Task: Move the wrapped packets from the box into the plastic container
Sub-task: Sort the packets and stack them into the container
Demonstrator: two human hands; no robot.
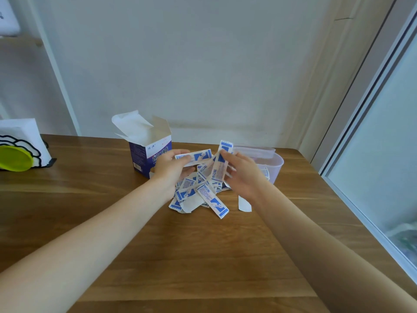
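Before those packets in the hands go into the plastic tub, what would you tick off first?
1. Left hand grips a packet: ok.
2. Right hand pinches several packets: ok.
3. Plastic container open on top, beside the right hand: ok.
4. Room left in the container: cannot tell, the hand hides most of it.
5. Pile of packets still on the table: not ok, more to move.
6. Box emptied: cannot tell.

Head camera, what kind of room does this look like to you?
Probably a room in a home, at a wooden table set against a plain white wall. A sliding glass door or window runs along the right, and a napkin holder stands at the left.
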